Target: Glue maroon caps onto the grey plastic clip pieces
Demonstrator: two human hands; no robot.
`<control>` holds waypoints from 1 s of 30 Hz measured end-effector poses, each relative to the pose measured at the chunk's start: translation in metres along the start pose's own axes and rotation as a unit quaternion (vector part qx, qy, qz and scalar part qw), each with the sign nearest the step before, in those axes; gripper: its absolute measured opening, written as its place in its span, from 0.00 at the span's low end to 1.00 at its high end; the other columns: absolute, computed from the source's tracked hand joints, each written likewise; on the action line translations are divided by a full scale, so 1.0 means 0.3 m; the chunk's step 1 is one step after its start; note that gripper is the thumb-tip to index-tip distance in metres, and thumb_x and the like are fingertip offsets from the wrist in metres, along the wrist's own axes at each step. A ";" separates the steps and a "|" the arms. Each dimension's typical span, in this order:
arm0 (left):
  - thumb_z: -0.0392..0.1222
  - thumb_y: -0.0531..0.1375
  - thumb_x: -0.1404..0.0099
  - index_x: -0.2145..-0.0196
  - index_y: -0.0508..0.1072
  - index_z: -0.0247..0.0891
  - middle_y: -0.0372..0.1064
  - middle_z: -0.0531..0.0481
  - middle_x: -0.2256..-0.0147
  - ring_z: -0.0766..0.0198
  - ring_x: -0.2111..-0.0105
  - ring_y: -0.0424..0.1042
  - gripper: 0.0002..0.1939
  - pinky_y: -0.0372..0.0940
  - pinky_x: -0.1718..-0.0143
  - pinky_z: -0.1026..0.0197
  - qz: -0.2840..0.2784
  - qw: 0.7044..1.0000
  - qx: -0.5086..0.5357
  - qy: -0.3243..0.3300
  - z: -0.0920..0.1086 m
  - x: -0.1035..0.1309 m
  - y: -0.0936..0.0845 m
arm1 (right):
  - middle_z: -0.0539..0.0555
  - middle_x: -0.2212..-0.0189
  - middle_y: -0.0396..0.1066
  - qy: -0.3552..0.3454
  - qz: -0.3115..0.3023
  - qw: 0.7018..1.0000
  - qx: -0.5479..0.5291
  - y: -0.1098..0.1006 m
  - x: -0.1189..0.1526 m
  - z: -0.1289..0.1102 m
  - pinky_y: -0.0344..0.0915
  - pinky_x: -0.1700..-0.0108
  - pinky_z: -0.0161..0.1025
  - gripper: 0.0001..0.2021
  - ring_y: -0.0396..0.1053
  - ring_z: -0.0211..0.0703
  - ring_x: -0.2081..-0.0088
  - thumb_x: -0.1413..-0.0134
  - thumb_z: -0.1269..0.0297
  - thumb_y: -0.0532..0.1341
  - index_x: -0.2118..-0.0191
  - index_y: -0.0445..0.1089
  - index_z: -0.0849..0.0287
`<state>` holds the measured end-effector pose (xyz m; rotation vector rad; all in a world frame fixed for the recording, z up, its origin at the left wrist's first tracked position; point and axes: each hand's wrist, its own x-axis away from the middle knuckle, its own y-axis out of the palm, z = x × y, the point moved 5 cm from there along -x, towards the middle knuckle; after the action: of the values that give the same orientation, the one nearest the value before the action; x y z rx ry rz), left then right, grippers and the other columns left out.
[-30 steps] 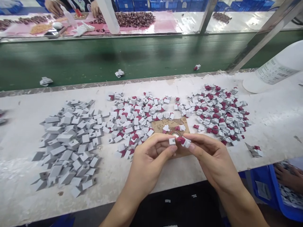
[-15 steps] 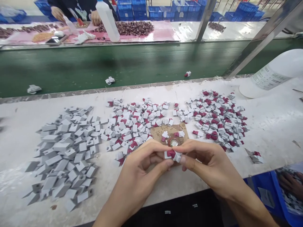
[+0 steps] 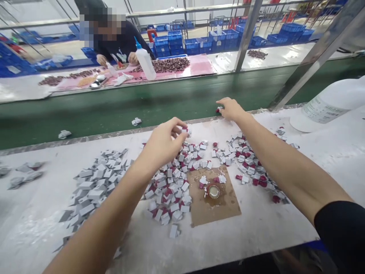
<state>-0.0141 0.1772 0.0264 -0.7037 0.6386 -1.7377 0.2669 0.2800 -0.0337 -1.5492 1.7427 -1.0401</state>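
My left hand (image 3: 168, 140) pinches a small grey-and-dark-red plastic piece (image 3: 184, 129) between thumb and fingers, above the far edge of the table. Farther right, my right hand (image 3: 231, 109) reaches over the green conveyor belt (image 3: 182, 101) with its index finger stretched out. Just under those fingers lies another grey-and-red piece (image 3: 218, 110), partly hidden; whether they touch it I cannot tell. A brown cardboard square (image 3: 199, 213) on the table carries wet drops, a small round cap (image 3: 213, 191) with clear liquid and a few pieces.
Plain grey blocks (image 3: 97, 182) are heaped at left, partly behind my left forearm. Grey-and-red pieces form a middle pile (image 3: 171, 190) and a right pile (image 3: 248, 156). A large white bottle (image 3: 322, 110) lies at right, near a metal post (image 3: 302, 68). A co-worker (image 3: 122, 42) sits opposite.
My hands have parted from the piece they both held. The left has carried it forward and left; the right has reached out to the belt. The view has tilted up.
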 end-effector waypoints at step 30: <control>0.50 0.57 0.19 0.42 0.81 0.39 0.81 0.35 0.43 0.39 0.40 0.78 0.19 0.74 0.38 0.39 0.035 0.990 -0.136 -0.026 -0.183 0.286 -0.114 | 0.49 0.66 0.76 -0.053 0.004 0.997 -0.047 0.054 1.129 0.226 0.70 0.73 0.38 0.09 0.72 0.42 0.75 0.35 0.66 0.63 0.52 0.76 0.49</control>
<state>-0.0953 0.1070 0.0259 -0.9016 0.8636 -1.5780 0.2613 -0.0649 -0.0580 -1.6235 1.7455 -0.8659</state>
